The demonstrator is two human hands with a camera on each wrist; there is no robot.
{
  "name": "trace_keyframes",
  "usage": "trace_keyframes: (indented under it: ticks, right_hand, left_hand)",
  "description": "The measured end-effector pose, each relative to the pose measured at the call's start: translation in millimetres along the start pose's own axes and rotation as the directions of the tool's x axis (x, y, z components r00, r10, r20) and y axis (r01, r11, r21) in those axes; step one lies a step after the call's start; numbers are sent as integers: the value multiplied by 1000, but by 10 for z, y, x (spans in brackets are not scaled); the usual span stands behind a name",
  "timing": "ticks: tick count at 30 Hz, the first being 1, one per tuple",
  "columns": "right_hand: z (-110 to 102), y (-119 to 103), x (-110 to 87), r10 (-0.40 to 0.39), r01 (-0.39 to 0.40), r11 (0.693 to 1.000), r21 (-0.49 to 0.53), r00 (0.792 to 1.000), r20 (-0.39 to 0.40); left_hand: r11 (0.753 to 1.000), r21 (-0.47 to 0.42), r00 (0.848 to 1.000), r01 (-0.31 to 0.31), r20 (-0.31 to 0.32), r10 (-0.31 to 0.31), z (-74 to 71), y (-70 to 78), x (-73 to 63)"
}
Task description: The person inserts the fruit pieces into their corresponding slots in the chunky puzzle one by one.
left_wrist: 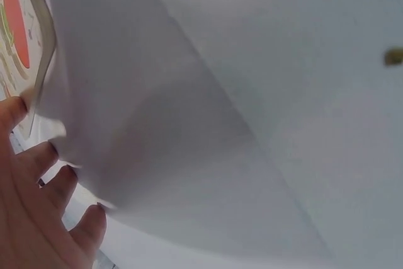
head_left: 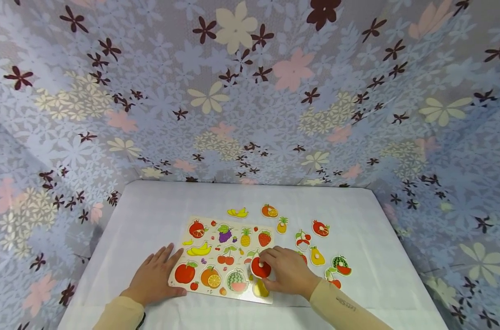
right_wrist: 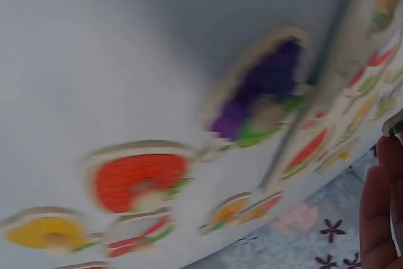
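In the head view, my right hand (head_left: 288, 270) pinches a red apple puzzle piece (head_left: 258, 270) with a small knob, held over the right side of the fruit puzzle board (head_left: 200, 293). Only a pale edge of that piece shows in the right wrist view, by the fingers (right_wrist: 381, 212). At the board's left edge lies my left hand (head_left: 156, 277), fingers spread and the thumb along the lower left corner. The left wrist view has the left hand (left_wrist: 31, 212) with its fingertips on the white cloth and against the board edge (left_wrist: 45, 36).
Loose pieces lie beyond and right of the board: bananas (head_left: 238, 212), orange (head_left: 269, 211), pineapple (head_left: 282, 225), pomegranate (head_left: 321, 228), cherries (head_left: 302, 240), pear (head_left: 317, 256) and watermelon (head_left: 341, 265). A grape piece (right_wrist: 261, 86) lies beside the board. Flowered cloth (head_left: 241, 114) hangs behind the table.
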State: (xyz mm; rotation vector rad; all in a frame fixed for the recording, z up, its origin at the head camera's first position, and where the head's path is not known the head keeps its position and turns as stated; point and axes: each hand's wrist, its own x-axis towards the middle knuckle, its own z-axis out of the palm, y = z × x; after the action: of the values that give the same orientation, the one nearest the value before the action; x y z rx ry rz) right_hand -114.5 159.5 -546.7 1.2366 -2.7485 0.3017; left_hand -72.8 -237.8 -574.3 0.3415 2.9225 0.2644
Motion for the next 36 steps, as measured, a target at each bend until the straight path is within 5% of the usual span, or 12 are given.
trace_keyframes:
  ticks: [11,21,27,36]
  right_hand:
    - [74,-335,698,-36,33,999,29,993,108]
    - [362,-705,1177,-38,27,998,49,972,232]
    - [509,-908,1375,-23,12,999,43,962,274]
    - [662,-1045,1468,-83,88,996,-18,975,208]
  left_hand:
    - [1000,1,1000,-15,-18,15,1,-26,-13]
    - [1000,-15,1000,-15,-7,15,8,-26,-10]
    - [1000,-17,1000,-15,-11,15,-3,-38,-3]
    - [999,-9,999,-38,-30,38,7,-57,-6]
